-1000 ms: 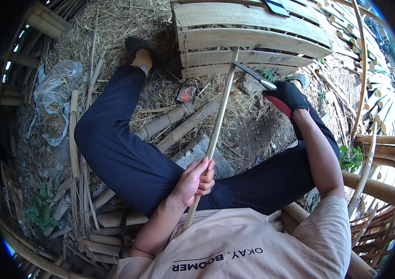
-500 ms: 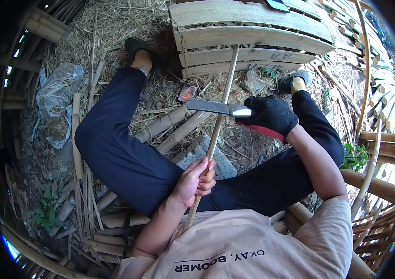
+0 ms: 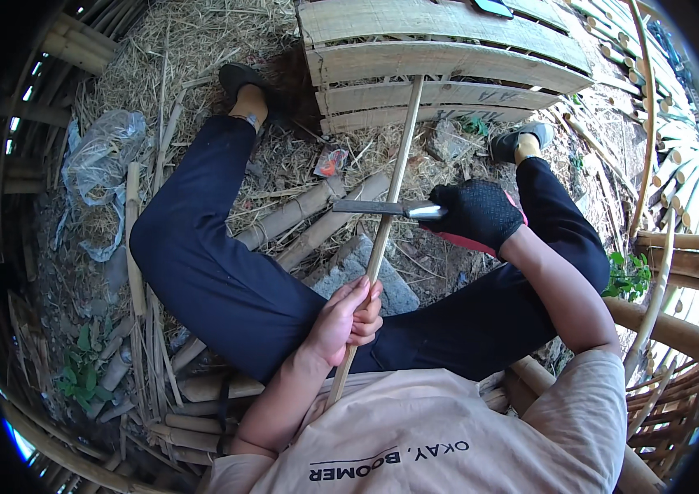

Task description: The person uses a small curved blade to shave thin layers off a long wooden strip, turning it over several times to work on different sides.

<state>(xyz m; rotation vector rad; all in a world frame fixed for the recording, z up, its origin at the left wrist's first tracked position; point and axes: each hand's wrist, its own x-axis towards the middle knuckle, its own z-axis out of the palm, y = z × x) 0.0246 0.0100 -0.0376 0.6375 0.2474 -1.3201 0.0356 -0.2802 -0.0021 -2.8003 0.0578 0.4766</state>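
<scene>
A long thin bamboo stick (image 3: 389, 206) runs from my lap up to a slatted bamboo panel (image 3: 440, 58) between my feet. My bare left hand (image 3: 348, 318) grips the stick near its lower end. My right hand (image 3: 478, 214), in a black glove with a red cuff, holds a knife (image 3: 378, 208) by its handle. The dark blade lies flat across the stick, pointing left, about midway along it. I sit with both legs in dark trousers spread wide on straw-covered ground.
Thick bamboo poles (image 3: 300, 218) lie under the stick beside a grey stone block (image 3: 357, 267). A small red and black packet (image 3: 330, 161) lies on the straw. A clear plastic bag (image 3: 102, 156) sits at left. Bamboo poles and strips (image 3: 670, 329) crowd the right side.
My right hand has brought the knife down from the panel's edge toward me, and the blade now lies lower across the stick. My left hand has kept its grip.
</scene>
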